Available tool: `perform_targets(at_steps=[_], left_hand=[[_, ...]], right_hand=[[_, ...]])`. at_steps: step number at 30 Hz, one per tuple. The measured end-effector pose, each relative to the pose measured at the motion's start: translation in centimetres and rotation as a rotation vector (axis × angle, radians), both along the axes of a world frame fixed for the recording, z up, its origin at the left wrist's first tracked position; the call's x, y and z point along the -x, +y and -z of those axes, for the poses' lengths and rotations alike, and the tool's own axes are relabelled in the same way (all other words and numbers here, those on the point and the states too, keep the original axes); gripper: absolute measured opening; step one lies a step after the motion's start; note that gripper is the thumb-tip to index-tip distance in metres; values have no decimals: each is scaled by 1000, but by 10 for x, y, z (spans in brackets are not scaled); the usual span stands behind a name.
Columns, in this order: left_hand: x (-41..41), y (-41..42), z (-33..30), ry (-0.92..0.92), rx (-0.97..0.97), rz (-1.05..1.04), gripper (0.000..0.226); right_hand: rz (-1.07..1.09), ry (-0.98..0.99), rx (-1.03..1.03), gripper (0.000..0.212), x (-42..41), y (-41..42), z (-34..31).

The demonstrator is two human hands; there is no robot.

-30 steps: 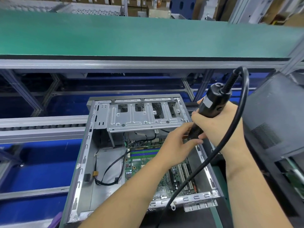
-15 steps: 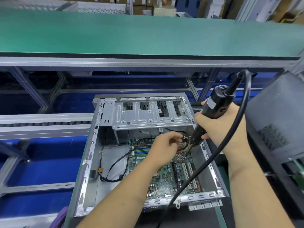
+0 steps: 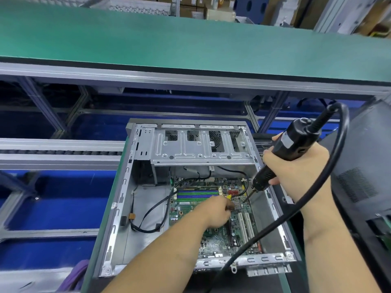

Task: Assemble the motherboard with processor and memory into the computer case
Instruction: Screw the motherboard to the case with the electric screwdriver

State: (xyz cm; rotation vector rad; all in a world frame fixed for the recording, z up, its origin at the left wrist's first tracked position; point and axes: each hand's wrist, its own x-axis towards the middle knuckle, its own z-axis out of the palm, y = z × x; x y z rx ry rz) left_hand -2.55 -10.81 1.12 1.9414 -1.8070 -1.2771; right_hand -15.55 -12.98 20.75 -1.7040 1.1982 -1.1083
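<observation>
At frame centre I saw the green motherboard (image 3: 213,225) already seated in the grey steel case (image 3: 124,187); screwing remained, I judged. My right hand (image 3: 296,172) gripped the black electric screwdriver (image 3: 283,153); my left hand (image 3: 215,212) seemingly pinched something small, unclear.

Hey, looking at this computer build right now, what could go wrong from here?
1. The screwdriver in the right hand has its bit angled down near the left hand; a slip might jab the fingers or scratch the motherboard.
2. The screwdriver's cord crosses over the case and could drag on board parts.
3. The loose black cable inside may get trapped.
</observation>
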Motion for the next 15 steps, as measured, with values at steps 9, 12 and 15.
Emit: perform_targets(at_steps=[9, 12, 15], left_hand=[[9, -6, -4, 228, 190, -222, 43], [15, -6, -20, 350, 424, -223, 37], [20, -5, -33, 491, 549, -270, 32]], right_hand=[[3, -10, -35, 29, -1, 5, -6], [39, 1, -15, 26, 3, 2, -2], [47, 29, -39, 18, 7, -3, 2]])
